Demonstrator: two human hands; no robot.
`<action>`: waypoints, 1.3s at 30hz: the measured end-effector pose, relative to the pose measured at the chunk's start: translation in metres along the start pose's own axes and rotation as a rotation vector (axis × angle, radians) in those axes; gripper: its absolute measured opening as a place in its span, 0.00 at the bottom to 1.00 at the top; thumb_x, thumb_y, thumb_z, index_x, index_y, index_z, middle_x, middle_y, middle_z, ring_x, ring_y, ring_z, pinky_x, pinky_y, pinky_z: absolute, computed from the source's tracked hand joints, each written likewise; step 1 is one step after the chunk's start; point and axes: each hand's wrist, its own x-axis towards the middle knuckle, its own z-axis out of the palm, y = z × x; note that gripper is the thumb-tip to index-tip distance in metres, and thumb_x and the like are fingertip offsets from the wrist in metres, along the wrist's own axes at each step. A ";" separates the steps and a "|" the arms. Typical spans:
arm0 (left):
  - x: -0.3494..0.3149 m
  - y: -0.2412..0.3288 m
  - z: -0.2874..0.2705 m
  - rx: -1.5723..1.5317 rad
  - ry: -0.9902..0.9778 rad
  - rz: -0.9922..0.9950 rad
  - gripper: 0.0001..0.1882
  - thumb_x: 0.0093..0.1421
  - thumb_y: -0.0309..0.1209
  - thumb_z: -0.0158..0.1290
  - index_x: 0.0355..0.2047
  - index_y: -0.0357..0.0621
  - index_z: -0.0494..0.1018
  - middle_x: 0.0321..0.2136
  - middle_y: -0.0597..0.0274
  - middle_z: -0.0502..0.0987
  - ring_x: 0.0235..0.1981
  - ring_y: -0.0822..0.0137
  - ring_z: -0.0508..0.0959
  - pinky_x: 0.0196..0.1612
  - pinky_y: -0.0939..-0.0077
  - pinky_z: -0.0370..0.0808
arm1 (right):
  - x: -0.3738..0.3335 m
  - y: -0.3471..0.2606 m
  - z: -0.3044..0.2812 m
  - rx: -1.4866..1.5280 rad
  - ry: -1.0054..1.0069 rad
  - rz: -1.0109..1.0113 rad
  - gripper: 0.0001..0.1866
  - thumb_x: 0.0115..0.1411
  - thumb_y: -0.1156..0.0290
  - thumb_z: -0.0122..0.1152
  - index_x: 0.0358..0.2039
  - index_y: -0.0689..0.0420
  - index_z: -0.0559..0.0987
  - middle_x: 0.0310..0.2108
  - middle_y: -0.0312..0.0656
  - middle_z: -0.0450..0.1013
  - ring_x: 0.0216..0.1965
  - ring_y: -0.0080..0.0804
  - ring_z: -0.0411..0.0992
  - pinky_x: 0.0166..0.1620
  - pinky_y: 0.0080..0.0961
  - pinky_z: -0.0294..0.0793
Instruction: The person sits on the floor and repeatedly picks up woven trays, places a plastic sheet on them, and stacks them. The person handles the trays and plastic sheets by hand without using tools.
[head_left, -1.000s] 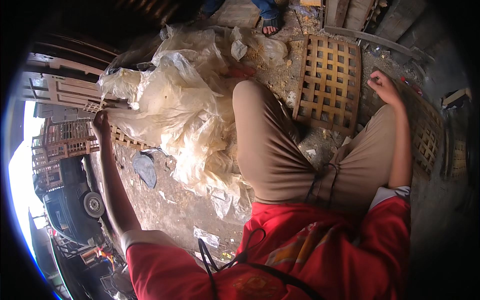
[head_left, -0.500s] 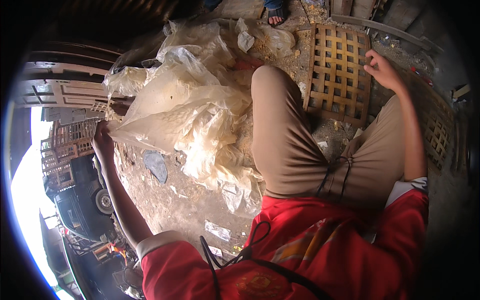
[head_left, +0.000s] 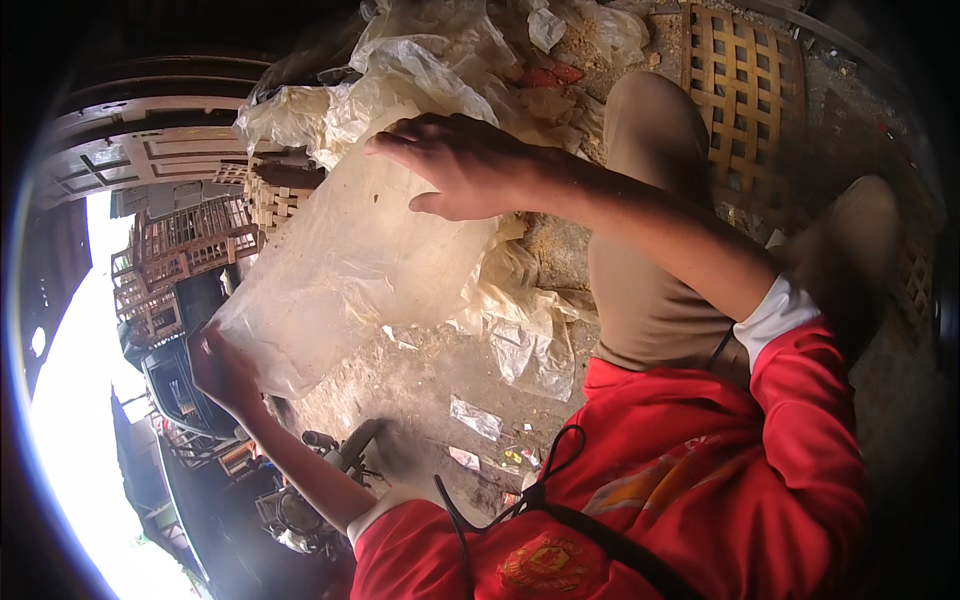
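Observation:
A large, crumpled, cloudy plastic sheet (head_left: 330, 270) stretches from the heap in front of me toward my left side. My left hand (head_left: 222, 370) grips its near left corner, with the fingers closed on the film. Over the taut part of the sheet reaches my right hand (head_left: 460, 165), its fingers extended and the thumb apart. Nothing shows in that hand, and whether it touches the plastic is hard to tell. More bunched plastic (head_left: 525, 345) trails on the dirt floor beside my knee.
A woven bamboo panel (head_left: 745, 100) lies beyond my knees on the right. Slatted wooden crates (head_left: 195, 235) and a dark vehicle (head_left: 180, 385) stand at the left. Litter, including a clear plastic scrap (head_left: 476, 417), lies on the ground near me.
My right hand has swung left from beside the bamboo panel to over the sheet. The sheet by my left hand is now spread wider and tauter. My view has shifted.

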 end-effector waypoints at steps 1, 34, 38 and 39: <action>-0.003 0.002 -0.002 0.041 0.016 0.084 0.17 0.68 0.41 0.48 0.39 0.38 0.76 0.31 0.64 0.78 0.29 0.72 0.75 0.33 0.76 0.73 | 0.004 0.001 0.013 -0.009 -0.023 0.003 0.41 0.50 0.65 0.70 0.63 0.55 0.61 0.59 0.46 0.65 0.61 0.43 0.62 0.62 0.43 0.62; -0.009 0.017 0.008 0.121 -0.135 0.093 0.11 0.66 0.34 0.52 0.39 0.39 0.77 0.31 0.55 0.82 0.30 0.68 0.80 0.33 0.74 0.75 | -0.051 0.022 0.094 -0.102 -0.436 0.308 0.19 0.49 0.79 0.55 0.43 0.54 0.79 0.38 0.50 0.76 0.53 0.47 0.71 0.58 0.82 0.43; -0.004 -0.013 0.013 0.180 -0.027 0.041 0.13 0.66 0.37 0.51 0.41 0.41 0.79 0.34 0.55 0.82 0.30 0.65 0.81 0.34 0.71 0.76 | -0.048 0.035 0.069 -0.208 -0.254 0.408 0.12 0.51 0.81 0.53 0.33 0.54 0.80 0.35 0.51 0.76 0.44 0.46 0.76 0.57 0.79 0.52; -0.001 -0.020 0.015 0.184 0.025 0.082 0.13 0.66 0.37 0.51 0.41 0.42 0.79 0.35 0.55 0.83 0.32 0.64 0.82 0.35 0.70 0.77 | -0.037 0.043 0.062 -0.220 -0.172 0.420 0.12 0.51 0.81 0.53 0.34 0.54 0.80 0.34 0.50 0.76 0.44 0.46 0.77 0.57 0.77 0.54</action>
